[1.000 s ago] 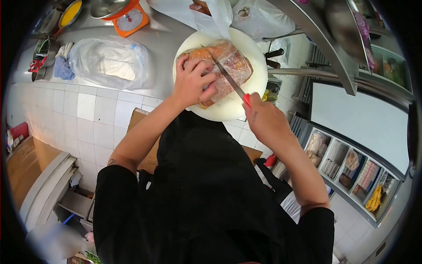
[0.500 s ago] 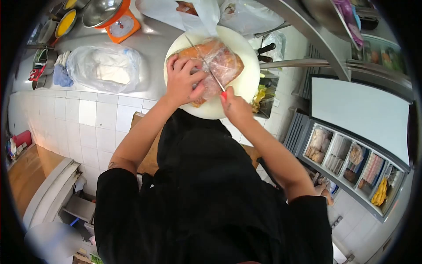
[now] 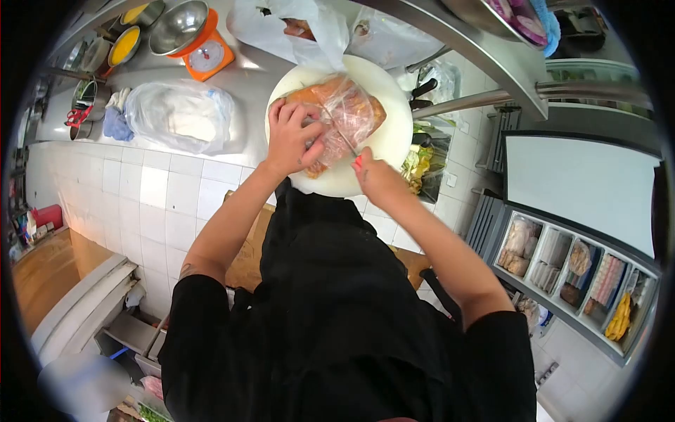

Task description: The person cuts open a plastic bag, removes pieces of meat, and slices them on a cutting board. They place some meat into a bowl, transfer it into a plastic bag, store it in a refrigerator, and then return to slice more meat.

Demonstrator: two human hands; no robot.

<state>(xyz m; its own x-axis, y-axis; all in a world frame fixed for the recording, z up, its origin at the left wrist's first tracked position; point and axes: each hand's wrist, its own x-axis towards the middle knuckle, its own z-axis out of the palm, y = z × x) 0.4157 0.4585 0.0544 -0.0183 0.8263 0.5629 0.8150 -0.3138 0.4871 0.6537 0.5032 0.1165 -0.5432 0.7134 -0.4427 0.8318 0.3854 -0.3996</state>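
A large orange-brown piece of meat [image 3: 363,105], partly covered in clear plastic wrap [image 3: 346,98], lies on a round white cutting board [image 3: 390,141]. My left hand [image 3: 292,133] presses on its left side, fingers spread and bent over the top. In my right hand [image 3: 381,179] is a knife [image 3: 343,135] with a red handle, closed in my fist. The blade points up and left across the wrapped meat, and its tip is hard to make out near my left fingers.
On the steel counter [image 3: 254,91] stand an orange scale [image 3: 209,58] with a metal bowl [image 3: 178,28], a plastic-lined white container [image 3: 183,116] and white bags [image 3: 394,35]. Black-handled utensils [image 3: 424,88] lie right of the board. A metal rail [image 3: 464,104] crosses there; an open freezer [image 3: 573,271] stands further right.
The knife has drawn back a little toward me, with less of its blade showing beyond the meat. My left hand stays on the meat. The whole view has shifted slightly.
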